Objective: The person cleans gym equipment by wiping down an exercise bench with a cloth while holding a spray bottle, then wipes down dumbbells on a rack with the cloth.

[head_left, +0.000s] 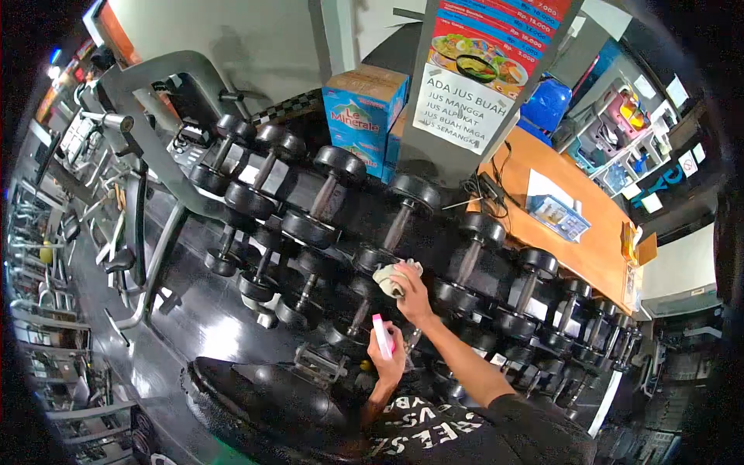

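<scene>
My right hand point(411, 294) is closed on a pale, crumpled cloth point(387, 280). The cloth is at the near end of a black dumbbell point(400, 223) on the upper tier of the rack; I cannot tell whether it presses on it. Lower down, my left hand point(390, 358) is wrapped round a small white and pink bottle point(382, 335), its pink top pointing up and away from me. Beyond that hand lies another dumbbell point(361, 314) on the lower tier. The fingers partly hide the bottle.
Several more dumbbells point(325, 194) line both tiers to either side. Behind the rack stand blue water cartons point(356, 116), a pillar with a menu sign point(465, 101) and an orange-brown desk point(597, 256). A black padded bench point(263, 403) is close at front left.
</scene>
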A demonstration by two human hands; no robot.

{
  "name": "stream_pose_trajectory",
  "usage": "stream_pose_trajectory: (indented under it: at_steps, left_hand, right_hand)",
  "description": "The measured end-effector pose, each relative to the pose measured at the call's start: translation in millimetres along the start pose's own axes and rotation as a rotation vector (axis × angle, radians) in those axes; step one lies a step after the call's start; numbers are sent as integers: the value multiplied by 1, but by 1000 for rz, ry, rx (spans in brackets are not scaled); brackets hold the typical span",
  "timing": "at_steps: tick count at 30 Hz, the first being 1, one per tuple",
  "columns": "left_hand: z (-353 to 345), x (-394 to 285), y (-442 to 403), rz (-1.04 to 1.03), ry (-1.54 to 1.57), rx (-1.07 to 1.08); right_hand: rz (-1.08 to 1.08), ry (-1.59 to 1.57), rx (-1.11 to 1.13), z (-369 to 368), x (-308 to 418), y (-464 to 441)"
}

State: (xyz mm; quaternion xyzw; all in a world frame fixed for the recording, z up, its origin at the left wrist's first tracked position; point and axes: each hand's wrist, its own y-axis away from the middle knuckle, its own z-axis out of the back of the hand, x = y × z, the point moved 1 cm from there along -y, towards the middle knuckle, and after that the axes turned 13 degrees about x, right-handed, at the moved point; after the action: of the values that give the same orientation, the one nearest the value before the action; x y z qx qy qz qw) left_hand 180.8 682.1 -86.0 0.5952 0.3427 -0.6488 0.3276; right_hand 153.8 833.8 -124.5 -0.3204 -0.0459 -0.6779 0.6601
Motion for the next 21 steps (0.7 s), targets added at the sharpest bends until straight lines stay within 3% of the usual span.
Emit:
stream_pose_trajectory:
  at_steps: [2,4,6,7,8,10,11,13,14,16,17,19,21]
  left_hand:
    - [0,-1,-2,4,9,-47]
    - [0,7,-1,38,19,-34]
    - [-1,12,1,-6,-59,-41]
    - [-1,10,1,-3,-60,-29]
    - [-1,6,0,39,-22,-24]
    - [0,1,0,81,12,-19]
    - [0,-2,-2,88,26,-33]
    - [-1,0,-2,100,40,-51]
    - [0,2,-3,92,28,-54]
    - [1,3,-4,81,14,-59]
    - [2,2,-4,87,34,-51]
    - [1,3,-2,96,58,-41]
    - [0,5,-3,85,46,-50]
  right_hand:
    - [-223,-303,-221,-20,-1,16]
    - [-262,-332,-331,-34,8,25]
    - [-647,-621,-417,-41,15,32]
    - [-1215,-647,-96,-50,4,40]
    - [-1249,-452,-227,-78,-17,49]
    - [-1335,-889,-530,-82,-12,43]
    - [-1335,-891,-529,-81,-13,37]
    - [-1283,-1408,-759,-85,-22,28]
    - [-1286,-1409,-754,-86,-27,23]
    - [-1165,-1893,-783,-93,-46,16]
    - [-1166,-1893,-782,-89,-50,15]
    - [-1222,-1999,-573,-64,-42,9]
    - [-1217,-1916,-653,-60,-35,8]
